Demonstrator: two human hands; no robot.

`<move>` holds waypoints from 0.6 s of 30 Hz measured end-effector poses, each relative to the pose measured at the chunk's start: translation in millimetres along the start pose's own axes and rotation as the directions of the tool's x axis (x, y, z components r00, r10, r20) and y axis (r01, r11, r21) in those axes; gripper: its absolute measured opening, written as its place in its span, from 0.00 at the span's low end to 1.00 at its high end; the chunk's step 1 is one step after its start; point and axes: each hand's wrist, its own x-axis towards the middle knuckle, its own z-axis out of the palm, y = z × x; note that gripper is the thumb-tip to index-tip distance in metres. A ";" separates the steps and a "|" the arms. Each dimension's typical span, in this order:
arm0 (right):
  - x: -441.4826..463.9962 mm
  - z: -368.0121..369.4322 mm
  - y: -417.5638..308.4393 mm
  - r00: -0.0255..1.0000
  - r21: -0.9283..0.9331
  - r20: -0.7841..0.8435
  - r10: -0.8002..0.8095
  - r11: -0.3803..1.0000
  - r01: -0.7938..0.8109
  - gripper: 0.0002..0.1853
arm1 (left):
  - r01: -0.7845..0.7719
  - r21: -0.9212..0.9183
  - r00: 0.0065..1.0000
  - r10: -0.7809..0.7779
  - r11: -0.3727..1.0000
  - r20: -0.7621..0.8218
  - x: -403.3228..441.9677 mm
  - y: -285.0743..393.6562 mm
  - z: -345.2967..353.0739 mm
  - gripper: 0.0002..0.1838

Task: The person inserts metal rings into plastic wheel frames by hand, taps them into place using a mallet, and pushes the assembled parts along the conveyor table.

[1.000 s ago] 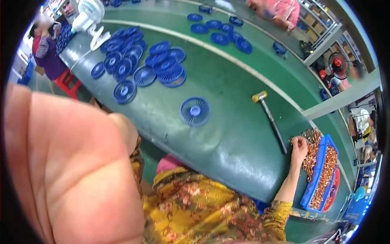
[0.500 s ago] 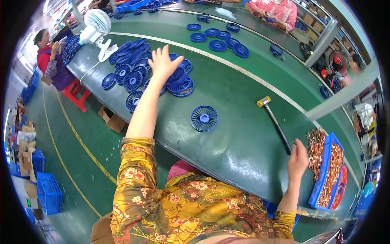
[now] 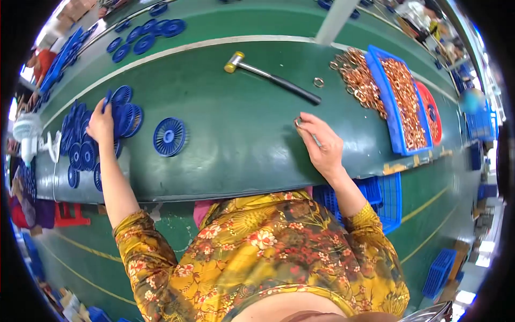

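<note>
My left hand pinches the edge of a blue spoked plastic wheel, tilted up on edge at the heap of similar blue wheels on the left of the green table. A single blue wheel lies flat to the right of the heap. My right hand is over the table's front half, with a small copper-coloured ring between thumb and fingertips. Beyond that hand lies a hammer with a yellow head and black handle. Another loose copper ring rests near the handle's end.
A blue tray full of copper rings stands at right, with a pile of loose rings on its left and a red container behind. More blue wheels lie across the white line. A white fan stands far left.
The view has turned to the right. My left hand, spread open over the heap before, now grips a wheel. My right hand has come away from the ring pile and holds a ring.
</note>
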 end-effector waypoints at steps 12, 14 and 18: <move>25.6 -4.7 -54.8 0.956 0.236 -0.226 -0.185 0.942 0.238 0.10 | -0.117 -0.924 0.978 0.207 0.365 -0.042 -197.8 148.9 -96.4 0.17; 25.0 -1.2 -60.9 0.948 0.184 -0.182 -0.262 0.938 0.295 0.11 | 0.063 -0.956 0.941 0.301 0.287 0.152 -236.4 171.4 -107.2 0.21; 28.0 -0.5 -70.9 0.920 0.135 -0.155 -0.359 0.915 0.380 0.14 | 0.358 -0.931 0.858 0.418 -0.067 0.299 -269.7 199.2 -104.9 0.16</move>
